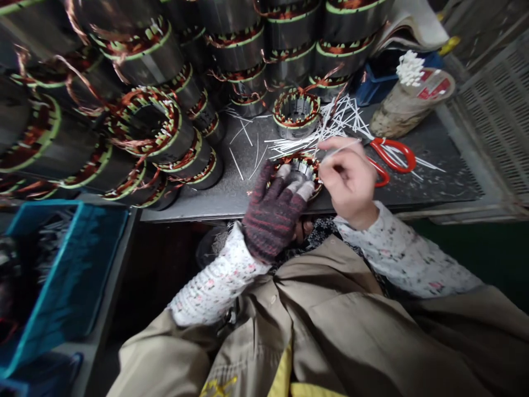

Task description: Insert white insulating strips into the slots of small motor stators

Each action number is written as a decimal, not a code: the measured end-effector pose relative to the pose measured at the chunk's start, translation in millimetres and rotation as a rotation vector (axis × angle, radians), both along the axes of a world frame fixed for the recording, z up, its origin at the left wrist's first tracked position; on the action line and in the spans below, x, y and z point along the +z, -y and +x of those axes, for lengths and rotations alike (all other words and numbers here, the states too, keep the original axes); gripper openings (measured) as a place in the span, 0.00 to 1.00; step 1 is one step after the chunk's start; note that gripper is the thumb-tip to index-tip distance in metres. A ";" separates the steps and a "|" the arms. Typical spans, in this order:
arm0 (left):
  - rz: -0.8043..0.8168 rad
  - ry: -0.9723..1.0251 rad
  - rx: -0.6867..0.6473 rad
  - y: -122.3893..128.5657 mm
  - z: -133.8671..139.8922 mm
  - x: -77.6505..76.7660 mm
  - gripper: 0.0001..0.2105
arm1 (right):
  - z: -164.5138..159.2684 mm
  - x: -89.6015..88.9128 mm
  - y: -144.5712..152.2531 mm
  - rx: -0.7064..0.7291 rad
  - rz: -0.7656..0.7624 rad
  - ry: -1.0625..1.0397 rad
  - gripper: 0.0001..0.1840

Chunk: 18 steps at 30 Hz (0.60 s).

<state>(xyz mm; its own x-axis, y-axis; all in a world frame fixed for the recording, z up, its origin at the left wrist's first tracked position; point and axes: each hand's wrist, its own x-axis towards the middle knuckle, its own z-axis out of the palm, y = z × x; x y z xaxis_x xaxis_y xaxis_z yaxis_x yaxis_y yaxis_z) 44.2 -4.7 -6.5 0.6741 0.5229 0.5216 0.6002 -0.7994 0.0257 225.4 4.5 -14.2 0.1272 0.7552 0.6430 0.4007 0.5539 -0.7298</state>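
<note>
My left hand (276,218), in a dark striped glove with pale fingertips, lies over a motor stator (313,193) near the bench's front edge. Its fingers rest on the ring and reach into the opening, holding it. Copper windings show around the stator's top; the glove hides much of it. At the right rim, my bare right hand (349,179) is closed in a pinch on a thin white cable tie (345,146). Just behind stands another stator (296,113), upright. Loose white ties (339,124) lie heaped beside it. Red-handled scissors (397,154) lie right of my right hand.
Stacked stators (243,49) crowd the back and left, some with copper leads sticking out. A cylindrical container (399,113) with a white bundle on top stands at right, by a blue bin (374,82). A teal crate (103,231) sits lower left.
</note>
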 end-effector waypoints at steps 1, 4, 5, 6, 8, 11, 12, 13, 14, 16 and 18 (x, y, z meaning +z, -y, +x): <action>-0.014 -0.057 -0.010 -4.9 -10.1 7.3 0.15 | 4.7 -5.8 10.2 -0.042 0.104 0.128 0.08; -0.141 -0.234 -0.100 -23.0 -31.1 25.5 0.14 | 13.5 -23.8 33.5 -0.017 0.178 0.456 0.08; -0.185 -0.294 -0.118 -28.3 -33.3 29.8 0.14 | 13.2 -28.9 37.4 -0.007 0.154 0.523 0.10; -0.214 -0.347 -0.122 -32.5 -33.2 33.3 0.14 | 11.7 -32.8 39.6 -0.016 0.126 0.561 0.12; -0.226 -0.408 -0.115 -37.1 -28.5 38.3 0.13 | 7.3 -36.5 40.1 -0.030 0.090 0.570 0.14; -0.150 -0.405 -0.160 -37.2 -20.1 43.0 0.11 | 12.6 -35.5 32.7 -0.040 0.100 0.433 0.09; -0.107 -0.377 -0.193 -37.2 -18.7 43.9 0.11 | 21.3 -35.4 27.0 -0.095 0.111 0.341 0.07; -0.072 -0.341 -0.232 -38.1 -18.2 44.1 0.10 | 34.6 -36.0 19.4 -0.189 0.124 0.229 0.07; -0.058 -0.299 -0.276 -40.1 -18.4 43.3 0.09 | 52.5 -37.3 9.8 -0.315 0.134 0.113 0.09; -0.129 -0.203 -0.358 -47.1 -19.7 38.3 0.08 | 99.0 -41.1 -13.9 -0.550 0.140 -0.075 0.15; -0.251 -0.132 -0.419 -55.7 -20.9 28.6 0.08 | 150.5 -44.2 -39.6 -0.571 0.089 -0.064 0.19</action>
